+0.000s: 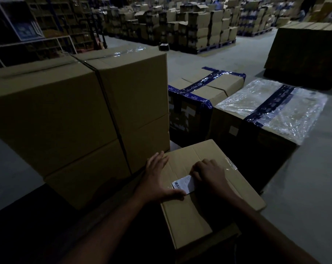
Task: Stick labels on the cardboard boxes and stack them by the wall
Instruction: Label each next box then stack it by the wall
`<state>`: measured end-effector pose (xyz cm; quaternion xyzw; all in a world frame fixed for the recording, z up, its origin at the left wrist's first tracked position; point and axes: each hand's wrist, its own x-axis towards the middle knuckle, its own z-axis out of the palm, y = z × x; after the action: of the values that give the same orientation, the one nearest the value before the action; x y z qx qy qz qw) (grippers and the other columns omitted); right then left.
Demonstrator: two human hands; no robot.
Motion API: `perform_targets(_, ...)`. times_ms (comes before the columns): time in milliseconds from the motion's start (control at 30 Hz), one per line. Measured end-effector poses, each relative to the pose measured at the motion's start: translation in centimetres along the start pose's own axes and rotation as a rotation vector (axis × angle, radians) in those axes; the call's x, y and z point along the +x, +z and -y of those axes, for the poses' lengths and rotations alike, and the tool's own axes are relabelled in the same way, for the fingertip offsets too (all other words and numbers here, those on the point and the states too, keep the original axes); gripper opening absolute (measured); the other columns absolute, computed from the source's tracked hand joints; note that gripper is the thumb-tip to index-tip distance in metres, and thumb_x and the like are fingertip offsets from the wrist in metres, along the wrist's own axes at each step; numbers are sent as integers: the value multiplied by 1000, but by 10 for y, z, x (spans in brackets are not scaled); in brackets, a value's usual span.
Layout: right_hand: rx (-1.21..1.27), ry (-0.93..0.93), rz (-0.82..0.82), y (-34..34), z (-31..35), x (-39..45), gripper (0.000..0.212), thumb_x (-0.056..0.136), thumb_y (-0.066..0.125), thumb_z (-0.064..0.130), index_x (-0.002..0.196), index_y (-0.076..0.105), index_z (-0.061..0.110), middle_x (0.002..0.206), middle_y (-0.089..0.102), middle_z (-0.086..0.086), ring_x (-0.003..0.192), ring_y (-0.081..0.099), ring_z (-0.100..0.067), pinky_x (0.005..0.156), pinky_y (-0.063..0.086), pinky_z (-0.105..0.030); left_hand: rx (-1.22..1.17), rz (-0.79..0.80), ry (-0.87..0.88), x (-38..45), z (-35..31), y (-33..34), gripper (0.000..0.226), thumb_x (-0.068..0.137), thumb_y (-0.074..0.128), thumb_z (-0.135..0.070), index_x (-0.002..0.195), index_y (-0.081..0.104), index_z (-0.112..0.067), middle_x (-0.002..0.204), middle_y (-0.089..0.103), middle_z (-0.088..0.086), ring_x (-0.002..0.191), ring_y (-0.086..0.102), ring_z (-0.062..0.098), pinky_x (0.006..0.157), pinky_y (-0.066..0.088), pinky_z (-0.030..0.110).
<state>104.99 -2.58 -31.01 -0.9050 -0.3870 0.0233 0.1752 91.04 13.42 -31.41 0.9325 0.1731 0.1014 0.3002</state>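
Note:
A brown cardboard box (pixel 205 212) lies low in front of me, flaps closed. A white label (pixel 183 184) with a barcode lies on its top. My left hand (pixel 157 178) lies flat at the box's left edge, fingers straight, thumb touching the label's near corner. My right hand (pixel 209 174) presses on the label's right end with bent fingers. Whether the label is fully stuck down cannot be told.
A tall stack of large brown boxes (pixel 81 115) stands close on the left. Ahead sit a box with blue tape (pixel 205 88) and a plastic-wrapped box (pixel 271 107). A big dark carton (pixel 309 54) stands at right. Pallets of boxes (pixel 199 25) fill the back. Grey floor (pixel 313 178) lies right.

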Motion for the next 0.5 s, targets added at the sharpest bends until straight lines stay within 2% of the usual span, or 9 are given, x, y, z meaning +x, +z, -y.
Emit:
perform_targets(133,-19,7,8,0,0,3,21,94,45,37,105,58,26,109,52,3,108,41,-18,75,18,-30,-2,30,-8,2,0,-3,134,47,70,-86,156,21,-26,164,6,-15,147,-6,-2,123,15,48)
perform_targets(267,42,6,89,-9,-2,6,22,96,44,33,107,59,21,103,49,1,105,42,-19,77,23,-31,-9,52,-4,6,2,-4,133,47,75,-83,155,20,-28,163,5,-19,148,-6,-1,122,18,48)
perform_targets(400,158,38,101,-9,-9,12,21,94,49,30,98,66,18,102,59,-4,102,52,-24,80,38,-34,-5,54,-1,7,5,-2,134,45,71,-88,155,19,-31,163,3,-20,148,-6,0,123,17,49)
perform_targets(500,129,9,61,-5,-8,5,19,92,51,33,101,66,26,102,55,3,97,45,-13,76,32,-31,-9,51,4,7,6,-2,133,47,72,-86,155,20,-30,163,4,-18,148,-6,0,123,17,48)
